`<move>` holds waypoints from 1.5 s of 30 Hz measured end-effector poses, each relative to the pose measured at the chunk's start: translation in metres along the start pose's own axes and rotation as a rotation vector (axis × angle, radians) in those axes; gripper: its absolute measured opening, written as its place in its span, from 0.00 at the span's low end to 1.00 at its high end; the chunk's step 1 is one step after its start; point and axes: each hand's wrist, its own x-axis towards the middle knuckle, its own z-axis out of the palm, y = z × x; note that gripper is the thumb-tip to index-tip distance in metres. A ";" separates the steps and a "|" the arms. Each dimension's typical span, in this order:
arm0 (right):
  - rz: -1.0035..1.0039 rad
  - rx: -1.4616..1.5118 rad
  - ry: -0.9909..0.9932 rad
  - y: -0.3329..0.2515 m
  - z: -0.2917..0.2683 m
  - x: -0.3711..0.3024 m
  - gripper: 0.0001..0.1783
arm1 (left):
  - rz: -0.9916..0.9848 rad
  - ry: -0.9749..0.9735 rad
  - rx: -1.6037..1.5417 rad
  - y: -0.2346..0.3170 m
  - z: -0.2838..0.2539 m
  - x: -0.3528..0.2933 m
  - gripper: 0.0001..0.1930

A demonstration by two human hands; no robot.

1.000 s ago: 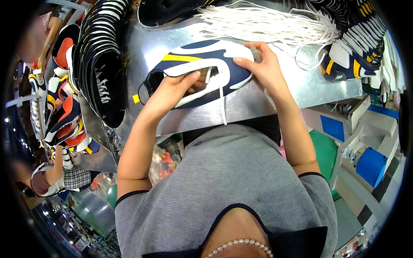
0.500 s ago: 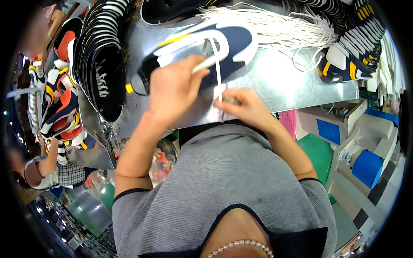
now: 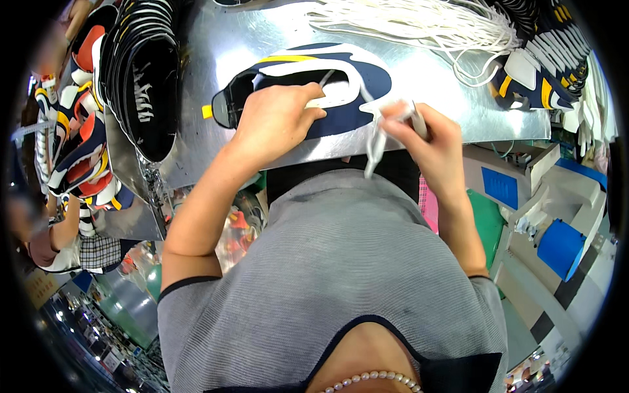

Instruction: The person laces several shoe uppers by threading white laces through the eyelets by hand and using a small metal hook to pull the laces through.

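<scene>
A navy shoe upper [image 3: 375, 84] with white and yellow trim lies on the metal table, its toe to the right and a yellow tab at its heel. My left hand [image 3: 278, 116] is closed on the near edge of its opening, thumb and forefinger pinching the white eyelet band. To the right of it my right hand [image 3: 429, 137] is closed on a white shoelace [image 3: 375, 147], partly blurred. That lace runs from the shoe's opening across the toe, with a loose stretch hanging at the table's front edge. A slim pointed tool [image 3: 419, 123] also shows in my right hand.
White laces [image 3: 413, 26] lie in a bundle at the back. Nested black shoe uppers [image 3: 147, 98] stand at left, more navy-and-white uppers [image 3: 540, 78] at right. Beyond the left stack are orange-lined shoes [image 3: 85, 141] and another person [image 3: 62, 245]. The metal table [image 3: 452, 121] ends close before me.
My right hand has moved right and slightly up with the lace, which now crosses the toe. My left hand stays at the opening. The view has shifted a little.
</scene>
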 end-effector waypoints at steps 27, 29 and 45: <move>-0.007 0.255 0.039 0.047 0.038 0.086 0.14 | -0.072 -0.039 0.013 0.024 0.002 0.032 0.12; 0.053 0.165 0.053 0.036 0.031 0.077 0.15 | -0.122 -0.039 0.016 0.019 0.004 0.034 0.13; -0.020 -0.350 -0.036 0.043 0.021 0.028 0.11 | -0.110 -0.037 -0.197 0.010 0.011 0.040 0.11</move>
